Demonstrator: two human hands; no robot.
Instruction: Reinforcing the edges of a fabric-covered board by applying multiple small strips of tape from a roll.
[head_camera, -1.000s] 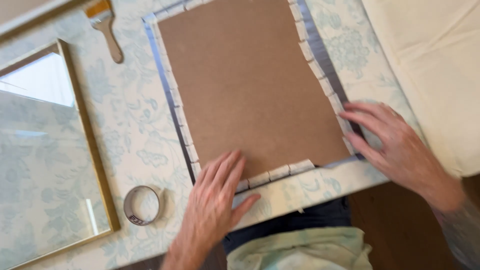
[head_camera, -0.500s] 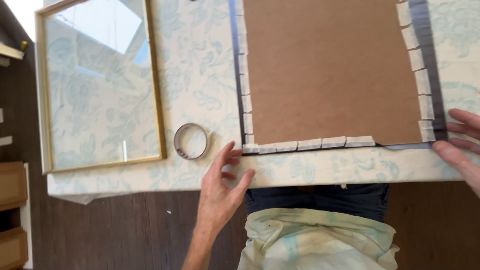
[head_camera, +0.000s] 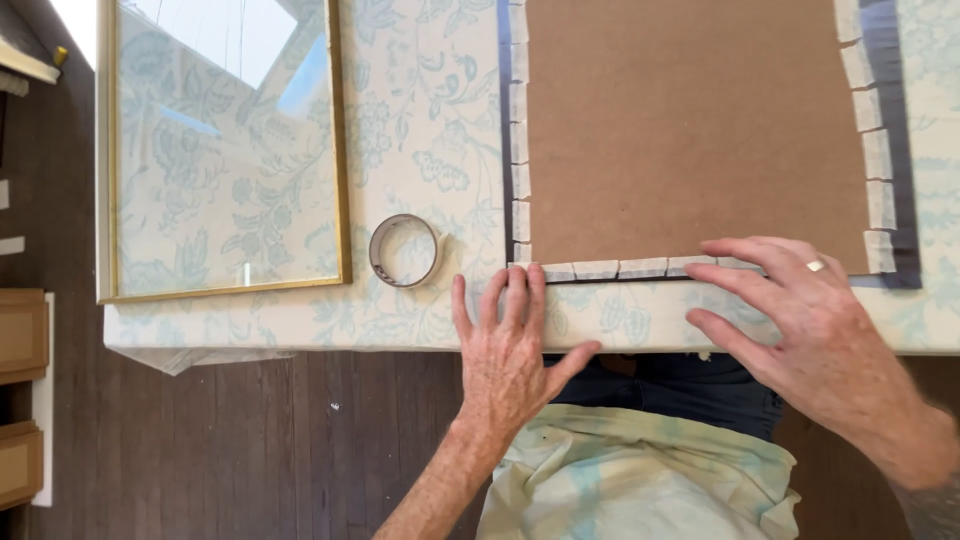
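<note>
A brown backing board (head_camera: 690, 130) lies flat on the table, its edges lined with short white tape strips (head_camera: 610, 269) over a dark border. My left hand (head_camera: 515, 345) rests flat at the table's near edge, fingertips touching the board's lower left corner. My right hand (head_camera: 800, 325), wearing a ring, lies flat with fingers spread on the board's lower edge to the right. Neither hand holds anything.
A small roll of tape (head_camera: 404, 251) sits left of the board. Farther left lies a gold-framed glass pane (head_camera: 225, 150). The floral tablecloth (head_camera: 420, 120) covers the table; dark wood floor and brown boxes (head_camera: 20, 335) lie beyond its left edge.
The view has shifted so the board sits farther right. My left hand moved up onto the board's lower left corner; my right hand came in from the right onto the lower edge.
</note>
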